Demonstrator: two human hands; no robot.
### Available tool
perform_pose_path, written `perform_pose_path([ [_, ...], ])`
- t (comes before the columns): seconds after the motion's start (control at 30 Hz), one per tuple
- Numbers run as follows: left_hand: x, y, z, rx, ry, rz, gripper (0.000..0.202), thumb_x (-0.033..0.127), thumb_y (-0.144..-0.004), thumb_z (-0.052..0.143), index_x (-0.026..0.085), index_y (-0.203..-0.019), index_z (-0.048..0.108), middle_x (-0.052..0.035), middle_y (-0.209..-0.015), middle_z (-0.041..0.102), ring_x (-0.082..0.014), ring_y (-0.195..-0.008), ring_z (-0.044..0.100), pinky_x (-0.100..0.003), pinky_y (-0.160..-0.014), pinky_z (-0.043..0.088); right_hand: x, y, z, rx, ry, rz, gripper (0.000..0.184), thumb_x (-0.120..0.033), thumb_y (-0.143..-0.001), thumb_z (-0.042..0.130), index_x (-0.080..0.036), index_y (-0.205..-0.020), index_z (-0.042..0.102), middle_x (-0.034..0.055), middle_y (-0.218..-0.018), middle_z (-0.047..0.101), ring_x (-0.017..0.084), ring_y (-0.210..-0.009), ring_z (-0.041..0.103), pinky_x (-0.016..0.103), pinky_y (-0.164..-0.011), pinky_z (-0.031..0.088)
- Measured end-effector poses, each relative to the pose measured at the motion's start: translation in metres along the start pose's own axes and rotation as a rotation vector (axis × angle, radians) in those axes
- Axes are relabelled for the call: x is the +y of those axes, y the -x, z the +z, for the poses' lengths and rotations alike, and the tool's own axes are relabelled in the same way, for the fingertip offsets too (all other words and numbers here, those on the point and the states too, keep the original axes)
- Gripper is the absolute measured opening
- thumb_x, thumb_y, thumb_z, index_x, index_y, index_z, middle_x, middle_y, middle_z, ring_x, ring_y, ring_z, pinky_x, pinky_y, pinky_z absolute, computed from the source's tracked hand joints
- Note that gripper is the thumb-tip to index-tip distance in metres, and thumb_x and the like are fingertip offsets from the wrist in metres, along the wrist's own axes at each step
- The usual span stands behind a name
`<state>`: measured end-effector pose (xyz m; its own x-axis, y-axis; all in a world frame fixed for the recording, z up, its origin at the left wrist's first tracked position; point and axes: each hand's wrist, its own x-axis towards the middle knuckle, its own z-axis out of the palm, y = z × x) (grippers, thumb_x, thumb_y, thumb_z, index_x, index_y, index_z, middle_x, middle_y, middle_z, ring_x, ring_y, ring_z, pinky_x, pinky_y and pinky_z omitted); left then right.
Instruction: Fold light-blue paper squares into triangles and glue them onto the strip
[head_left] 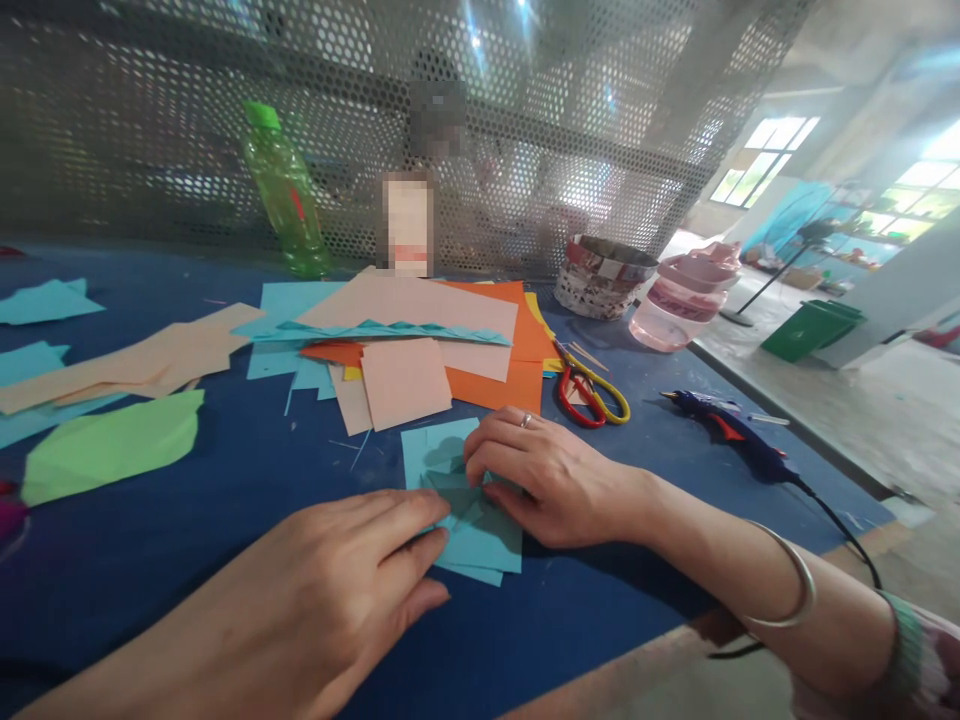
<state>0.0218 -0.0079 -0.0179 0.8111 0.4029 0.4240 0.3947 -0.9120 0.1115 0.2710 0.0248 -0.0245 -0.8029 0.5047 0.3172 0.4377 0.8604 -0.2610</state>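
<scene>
A light blue square of paper (480, 540), partly folded, lies on the blue table (187, 520) right in front of me. My left hand (337, 590) rests on its left edge, fingers stretched toward a fold and pressing on it. My right hand (547, 475) lies on the paper's right side with fingers curled, pinching a fold; it wears a ring and a bangle on the wrist.
Behind the paper lies a pile of orange, peach and blue sheets (442, 340). Red-and-yellow scissors (592, 395) and a blue glue gun (731, 430) lie to the right. A green paper piece (112, 440) sits left. A green bottle (285, 190), a woven basket (604, 275) and a pink jug (682, 295) stand by the mesh screen.
</scene>
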Motion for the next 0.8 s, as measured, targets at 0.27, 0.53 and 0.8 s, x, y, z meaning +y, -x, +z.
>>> perform_pose_path([
  [0.27, -0.005, 0.001, -0.002, 0.002, -0.145, 0.062, 0.03, 0.019, -0.1, 0.044, 0.013, -0.121, 0.064, -0.0096, -0.122, 0.071, -0.0215, -0.11, 0.067, -0.032, -0.094, 0.057, -0.006, -0.002, 0.004, 0.124, -0.113, 0.027, 0.014, -0.004, -0.089, 0.055, -0.014, -0.095, 0.064, 0.0059, -0.087, 0.068, 0.017, -0.084, 0.059, 0.031, -0.081, 0.049],
  [0.53, -0.006, 0.001, -0.001, -0.1, -0.071, 0.005, 0.029, 0.022, -0.101, 0.042, 0.016, -0.114, 0.067, -0.0086, -0.117, 0.072, -0.0222, -0.104, 0.069, -0.035, -0.088, 0.06, -0.012, -0.001, 0.013, 0.167, -0.225, 0.178, 0.018, -0.006, -0.088, 0.058, -0.011, -0.103, 0.068, 0.0061, -0.087, 0.068, 0.014, -0.079, 0.062, 0.025, -0.074, 0.05],
  [0.8, -0.006, 0.001, -0.003, -0.037, -0.105, -0.002, 0.027, 0.025, -0.101, 0.046, 0.017, -0.119, 0.064, -0.0054, -0.115, 0.073, -0.0198, -0.101, 0.069, -0.029, -0.087, 0.058, -0.012, -0.004, 0.015, 0.16, -0.257, 0.188, 0.018, -0.003, -0.085, 0.057, -0.013, -0.096, 0.068, 0.0053, -0.086, 0.069, 0.014, -0.08, 0.063, 0.024, -0.074, 0.05],
])
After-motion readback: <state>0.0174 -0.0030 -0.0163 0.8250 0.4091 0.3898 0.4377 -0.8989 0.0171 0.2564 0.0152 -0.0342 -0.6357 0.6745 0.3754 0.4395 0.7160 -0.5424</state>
